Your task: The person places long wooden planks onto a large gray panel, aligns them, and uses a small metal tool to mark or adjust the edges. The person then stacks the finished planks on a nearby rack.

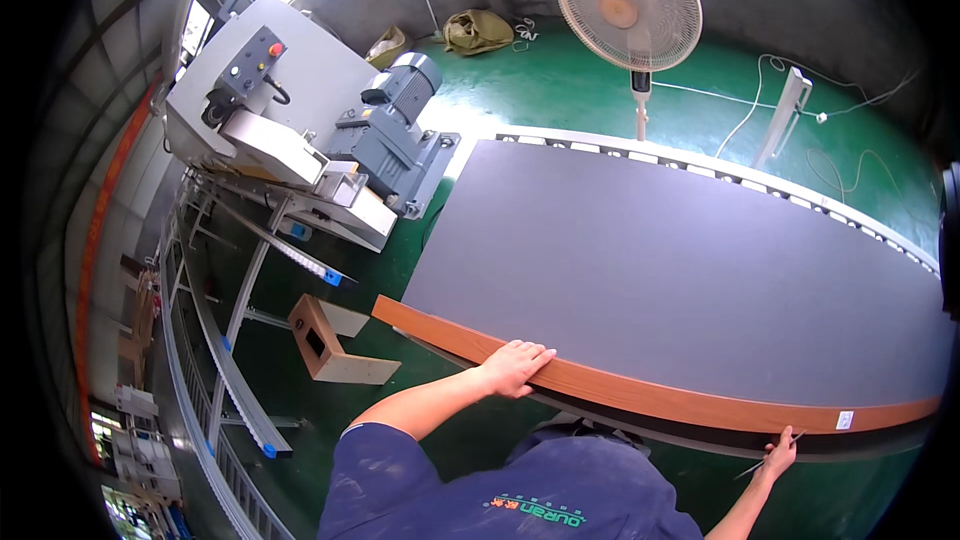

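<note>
Head view: brown strip [640, 392] lies beneath the left hand's [512, 369] fingers [538, 352].

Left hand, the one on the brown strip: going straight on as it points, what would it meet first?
Beyond the brown strip under the left hand, probably the grey panel; whether it would touch or pass above is unclear.

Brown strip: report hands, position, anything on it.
Left hand on strip. Right hand at its near edge, holding thin object. Strip along grey panel's near side, white label on it.
</note>
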`<action>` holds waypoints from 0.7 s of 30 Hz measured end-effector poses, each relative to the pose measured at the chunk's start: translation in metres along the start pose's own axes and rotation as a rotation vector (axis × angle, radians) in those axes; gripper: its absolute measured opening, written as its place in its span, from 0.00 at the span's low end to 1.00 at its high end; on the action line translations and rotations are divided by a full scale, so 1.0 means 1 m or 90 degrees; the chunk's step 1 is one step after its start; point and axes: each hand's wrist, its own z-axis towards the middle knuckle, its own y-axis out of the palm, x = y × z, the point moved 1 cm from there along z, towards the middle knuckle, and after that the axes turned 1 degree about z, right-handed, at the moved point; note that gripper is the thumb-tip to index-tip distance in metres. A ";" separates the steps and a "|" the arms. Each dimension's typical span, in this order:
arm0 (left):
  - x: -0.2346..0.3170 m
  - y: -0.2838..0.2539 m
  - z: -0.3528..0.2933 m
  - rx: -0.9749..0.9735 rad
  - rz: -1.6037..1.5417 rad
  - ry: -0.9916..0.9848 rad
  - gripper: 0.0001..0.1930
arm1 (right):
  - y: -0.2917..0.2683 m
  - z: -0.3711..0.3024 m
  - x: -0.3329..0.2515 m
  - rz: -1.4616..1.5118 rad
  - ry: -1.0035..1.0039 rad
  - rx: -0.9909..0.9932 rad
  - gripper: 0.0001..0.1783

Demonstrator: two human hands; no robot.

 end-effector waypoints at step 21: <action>0.127 0.026 0.135 0.123 0.139 0.245 0.49 | -0.048 -0.122 0.038 0.164 0.114 0.006 0.07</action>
